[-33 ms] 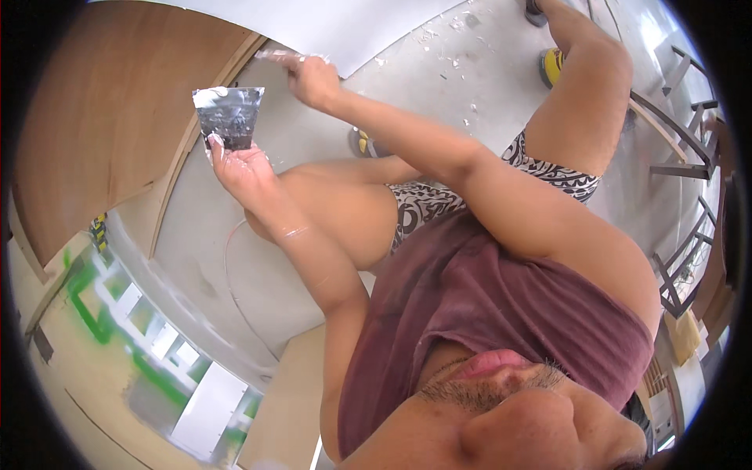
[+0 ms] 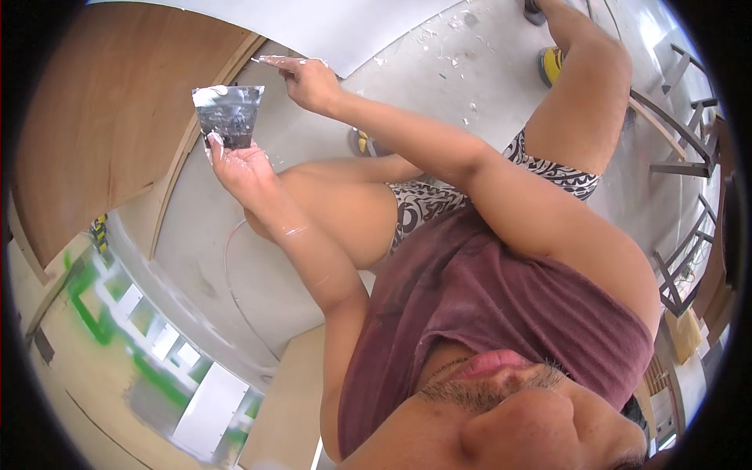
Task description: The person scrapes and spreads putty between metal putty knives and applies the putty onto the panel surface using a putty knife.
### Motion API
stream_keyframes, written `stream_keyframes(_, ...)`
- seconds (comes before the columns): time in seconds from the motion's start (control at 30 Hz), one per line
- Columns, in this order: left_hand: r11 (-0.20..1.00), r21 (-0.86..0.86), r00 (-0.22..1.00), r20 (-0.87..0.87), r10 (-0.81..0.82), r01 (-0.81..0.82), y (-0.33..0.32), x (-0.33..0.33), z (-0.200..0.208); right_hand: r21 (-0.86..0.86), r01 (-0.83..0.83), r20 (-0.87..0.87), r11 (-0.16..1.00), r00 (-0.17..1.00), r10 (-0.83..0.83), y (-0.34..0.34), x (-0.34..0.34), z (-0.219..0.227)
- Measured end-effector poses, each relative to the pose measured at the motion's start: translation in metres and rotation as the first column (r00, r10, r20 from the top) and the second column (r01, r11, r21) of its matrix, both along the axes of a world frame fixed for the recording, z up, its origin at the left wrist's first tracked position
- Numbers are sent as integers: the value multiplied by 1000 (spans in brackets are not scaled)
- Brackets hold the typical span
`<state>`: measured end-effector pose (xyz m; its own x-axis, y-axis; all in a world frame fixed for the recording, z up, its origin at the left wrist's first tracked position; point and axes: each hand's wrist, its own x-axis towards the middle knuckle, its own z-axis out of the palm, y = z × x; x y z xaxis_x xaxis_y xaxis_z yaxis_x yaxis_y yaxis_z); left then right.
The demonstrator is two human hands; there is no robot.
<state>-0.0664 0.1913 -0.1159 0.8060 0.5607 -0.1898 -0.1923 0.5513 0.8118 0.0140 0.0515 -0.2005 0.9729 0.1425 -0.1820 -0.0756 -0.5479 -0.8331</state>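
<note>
My left hand (image 2: 243, 171) is closed round the lower end of a dark, wide-bladed putty knife (image 2: 229, 117), held upright. White paste coats its top edge and smears its face; white spots also mark my fingers and forearm. To the right and slightly farther off, my right hand (image 2: 315, 84) is closed, pointing left. From it juts a thin flat strip (image 2: 274, 61) smeared with white, seen nearly edge-on, so its kind is unclear. The strip's tip is above the putty knife and apart from it.
A brown wooden panel (image 2: 102, 117) with a raised edge stands at left. At the top, a white sheet (image 2: 313, 31) reaches over the grey floor (image 2: 423, 86), which has white scraps on it. Dark metal frames (image 2: 685, 168) stand at right. A thin cable (image 2: 229, 266) lies near my leg.
The strip in my right hand has tipped slightly downward and looks sharper. My left hand and the putty knife stay almost in place.
</note>
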Motion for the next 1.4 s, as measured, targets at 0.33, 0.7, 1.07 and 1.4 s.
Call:
stream_keyframes(0.33, 998, 50, 1000, -2, -32, 32, -17, 8, 19, 939, 232, -195, 253, 967, -164, -162, 58, 63)
stream_keyframes(0.7, 986, 119, 981, 141, -131, 115, -74, 22, 27, 792, 99, -228, 603, 963, 142, -123, 14, 101)
stream_keyframes(1.07, 678, 662, 924, -377, -70, 321, -68, 1, 10, 940, 231, -282, 249, 940, 193, -130, 43, 6)
stream_keyframes(1.4, 972, 217, 984, -166, -58, 94, -20, 7, 16, 417, 909, -898, -1, 412, -152, -110, -39, -257)
